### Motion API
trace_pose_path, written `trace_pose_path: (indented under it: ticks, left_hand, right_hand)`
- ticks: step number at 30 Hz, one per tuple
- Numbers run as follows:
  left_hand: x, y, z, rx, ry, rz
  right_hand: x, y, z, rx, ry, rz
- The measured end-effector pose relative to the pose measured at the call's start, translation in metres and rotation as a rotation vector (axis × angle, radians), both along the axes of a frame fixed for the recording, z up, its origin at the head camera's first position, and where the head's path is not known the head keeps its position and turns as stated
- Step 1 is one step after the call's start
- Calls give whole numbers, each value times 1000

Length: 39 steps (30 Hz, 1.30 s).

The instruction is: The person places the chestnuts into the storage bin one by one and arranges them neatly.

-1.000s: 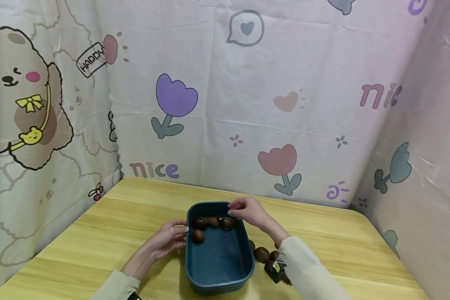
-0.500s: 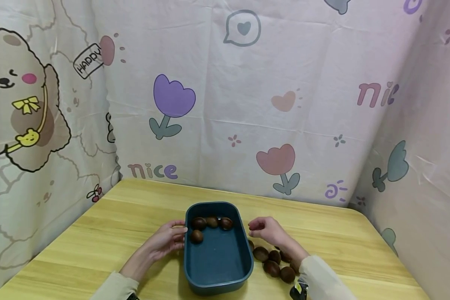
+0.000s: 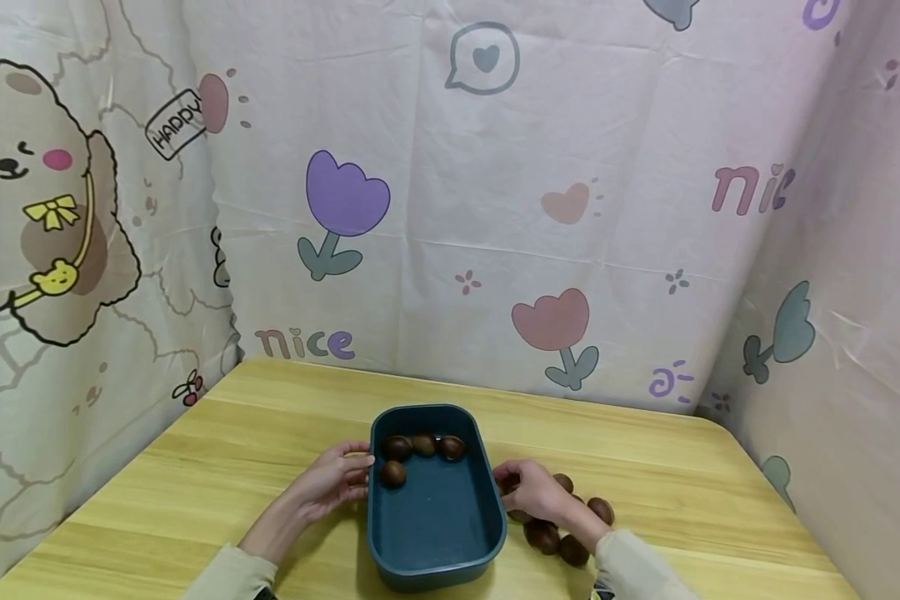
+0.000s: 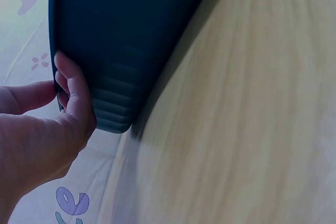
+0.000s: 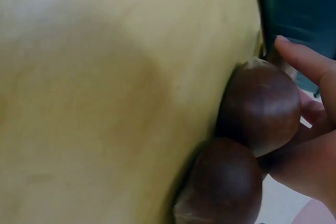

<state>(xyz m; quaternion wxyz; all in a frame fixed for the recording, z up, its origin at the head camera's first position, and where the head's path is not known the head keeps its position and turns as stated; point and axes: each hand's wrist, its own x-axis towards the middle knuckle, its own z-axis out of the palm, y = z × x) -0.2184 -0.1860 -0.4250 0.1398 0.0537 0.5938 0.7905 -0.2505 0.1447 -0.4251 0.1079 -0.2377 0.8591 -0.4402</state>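
A dark blue deep box (image 3: 435, 533) stands on the table, with several brown chestnuts (image 3: 393, 473) at its far end. My left hand (image 3: 333, 481) holds the box by its left side; in the left wrist view, the fingers (image 4: 79, 95) bend against the outer wall, and the thumb meets the rim. Beside the right wall, my right hand (image 3: 536, 492) has its thumb and fingers around a chestnut (image 3: 512, 483), mostly hidden by the hand. More chestnuts (image 3: 543, 537) lie loose under and around this hand. Two of them, one the near chestnut (image 5: 262, 106), show large in the right wrist view.
The wooden table (image 3: 292, 408) carries the box and the loose chestnuts. A printed cloth (image 3: 450, 208) with flowers and words hangs behind it and along both sides.
My right hand has moved from above the box's far right corner, out past its wall, and down to the loose chestnuts. The left hand stays at the box.
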Motion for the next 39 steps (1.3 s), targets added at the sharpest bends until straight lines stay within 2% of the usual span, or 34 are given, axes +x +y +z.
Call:
trace_pose_path:
  ticks: [13, 19, 25, 30, 39]
  left_hand:
    - [1, 1, 1, 5, 1, -6]
    - [0, 1, 0, 2, -1, -1]
    - [-1, -1, 0, -1, -8, 7]
    - [-1, -1, 0, 1, -9, 0]
    - [0, -1, 0, 5, -4, -3]
  right_hand:
    - [-2, 2, -3, 34, 29, -47]
    - [-4, 7, -3, 54, 77, -77]
    - [-7, 12, -1, 16, 78, -98]
    - [-7, 14, 5, 9, 77, -107]
    - [-13, 5, 25, -8, 110, -183]
